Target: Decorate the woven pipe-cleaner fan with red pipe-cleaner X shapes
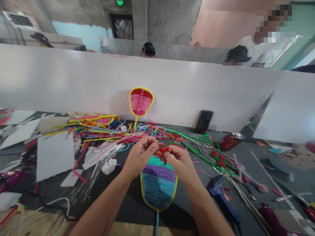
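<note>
Between my two hands is a small red pipe cleaner piece (164, 150), bent into a bow-like shape with a bit of yellow at its middle. My right hand (177, 159) pinches it between thumb and fingertips. My left hand (144, 154) meets it from the other side, fingers curled and thumb against the forefinger; whether it grips a part is hard to make out. Below both hands lies a paddle-shaped piece (159, 188) with teal, purple and blue rows, a yellow rim and a light blue stem. My hands cover part of its top.
Many loose pipe cleaners (105, 134) spread across the dark table. A pink fan-shaped piece (141, 102) leans on the white partition (98, 85). To the right are a phone (204, 121), a soda can (231, 141) and a blue glue gun (222, 198). White sheets (55, 157) lie left.
</note>
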Demonstrator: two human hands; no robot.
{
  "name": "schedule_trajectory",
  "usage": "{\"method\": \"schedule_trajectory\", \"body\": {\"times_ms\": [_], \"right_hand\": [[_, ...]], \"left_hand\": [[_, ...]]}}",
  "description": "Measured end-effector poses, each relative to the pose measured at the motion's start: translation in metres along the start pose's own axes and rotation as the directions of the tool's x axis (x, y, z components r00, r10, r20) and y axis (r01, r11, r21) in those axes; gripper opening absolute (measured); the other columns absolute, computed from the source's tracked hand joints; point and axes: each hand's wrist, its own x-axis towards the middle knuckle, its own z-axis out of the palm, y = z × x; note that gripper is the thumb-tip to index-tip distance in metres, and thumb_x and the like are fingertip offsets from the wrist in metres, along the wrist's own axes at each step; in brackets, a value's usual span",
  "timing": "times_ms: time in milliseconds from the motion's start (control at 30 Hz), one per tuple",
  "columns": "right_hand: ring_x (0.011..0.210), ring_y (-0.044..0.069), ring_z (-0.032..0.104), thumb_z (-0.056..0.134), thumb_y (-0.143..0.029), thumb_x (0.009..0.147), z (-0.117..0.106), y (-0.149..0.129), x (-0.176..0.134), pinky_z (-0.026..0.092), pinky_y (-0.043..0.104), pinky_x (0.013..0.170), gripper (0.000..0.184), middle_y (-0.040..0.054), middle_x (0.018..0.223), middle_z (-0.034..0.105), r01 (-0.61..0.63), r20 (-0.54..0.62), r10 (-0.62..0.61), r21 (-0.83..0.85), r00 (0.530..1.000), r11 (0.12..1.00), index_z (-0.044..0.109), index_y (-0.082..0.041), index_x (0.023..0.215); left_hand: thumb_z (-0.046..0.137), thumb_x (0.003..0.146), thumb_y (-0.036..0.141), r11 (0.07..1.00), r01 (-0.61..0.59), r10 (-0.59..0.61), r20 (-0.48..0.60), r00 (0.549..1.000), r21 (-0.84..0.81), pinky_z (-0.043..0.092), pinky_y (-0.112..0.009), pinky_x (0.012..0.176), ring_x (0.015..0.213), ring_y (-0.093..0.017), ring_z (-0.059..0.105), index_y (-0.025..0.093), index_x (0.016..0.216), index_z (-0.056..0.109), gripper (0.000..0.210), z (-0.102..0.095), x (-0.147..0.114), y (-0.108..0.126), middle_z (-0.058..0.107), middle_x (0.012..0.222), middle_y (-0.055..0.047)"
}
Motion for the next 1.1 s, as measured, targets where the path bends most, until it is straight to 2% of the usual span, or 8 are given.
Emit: {"method": "schedule_trajectory", "body": {"times_ms": [133,267,467,767,867,1000,1100], "right_hand": [[0.053,0.011,0.049,0.056,-0.022,0.072,0.003,-0.003,-0.003,0.039,0.024,0.053,0.012,-0.0025,0.057,0.055,0.053,-0.018,-0.056,-0.163,0.998,0.985,0.058,-0.018,0.06],[0.054,0.011,0.048,0.053,-0.02,0.071,0.006,-0.003,-0.003,0.039,0.023,0.055,0.012,-0.0027,0.057,0.054,0.085,-0.005,-0.088,-0.221,0.996,0.972,0.058,-0.018,0.06],[0.055,0.011,0.046,0.051,-0.019,0.071,0.007,0.002,-0.002,0.038,0.023,0.055,0.012,-0.003,0.057,0.051,0.101,-0.019,-0.109,-0.252,0.994,0.963,0.057,-0.018,0.061],[0.055,0.011,0.042,0.053,-0.02,0.073,0.01,0.005,-0.003,0.035,0.023,0.053,0.012,-0.0032,0.057,0.049,0.105,-0.058,-0.125,-0.271,0.99,0.957,0.056,-0.018,0.062],[0.054,0.01,0.043,0.055,-0.021,0.074,0.008,0.006,-0.001,0.036,0.023,0.053,0.012,-0.0035,0.057,0.05,0.086,-0.062,-0.1,-0.205,0.993,0.975,0.056,-0.018,0.062],[0.056,0.011,0.049,0.056,-0.025,0.078,0.002,0.012,0.002,0.04,0.024,0.057,0.016,-0.0024,0.059,0.056,0.037,-0.015,-0.036,0.072,0.999,0.997,0.056,-0.018,0.064],[0.057,0.01,0.05,0.057,-0.025,0.08,0.0,0.016,0.002,0.04,0.024,0.058,0.017,-0.0025,0.059,0.058,0.022,0.028,-0.028,0.183,0.999,0.983,0.058,-0.018,0.065]], "left_hand": [[0.064,0.076,0.028,0.988,0.025,-0.022,-0.02,1.0,0.154,0.045,-0.021,0.06,0.064,-0.01,0.056,0.018,0.089,0.054,0.019,0.003,-0.002,0.005,0.057,0.071,0.003],[0.061,0.074,0.024,0.972,0.029,-0.02,-0.039,0.999,0.235,0.045,-0.021,0.058,0.062,-0.011,0.055,0.018,0.082,0.055,0.011,0.008,-0.004,0.009,0.057,0.069,0.004],[0.059,0.073,0.021,0.968,0.025,-0.011,-0.057,0.998,0.25,0.045,-0.022,0.058,0.061,-0.011,0.056,0.018,0.079,0.057,0.008,0.009,-0.005,0.01,0.059,0.068,0.003],[0.057,0.077,0.022,0.956,-0.03,0.055,-0.077,0.996,0.293,0.045,-0.022,0.063,0.064,-0.011,0.056,0.018,0.087,0.057,0.01,0.008,-0.006,0.001,0.057,0.071,0.003],[0.058,0.079,0.025,0.961,-0.051,0.069,-0.054,0.996,0.273,0.047,-0.023,0.064,0.067,-0.012,0.058,0.018,0.091,0.057,0.013,0.006,-0.005,0.002,0.059,0.074,0.002],[0.054,0.084,0.033,0.978,-0.041,0.029,0.063,0.998,0.203,0.049,-0.026,0.067,0.071,-0.014,0.061,0.017,0.095,0.059,0.02,0.002,-0.003,0.009,0.064,0.08,-0.002],[0.054,0.084,0.033,0.97,-0.073,0.046,0.12,0.992,0.232,0.049,-0.026,0.066,0.068,-0.015,0.061,0.016,0.088,0.061,0.019,-0.001,-0.002,0.011,0.064,0.076,-0.002]]}}
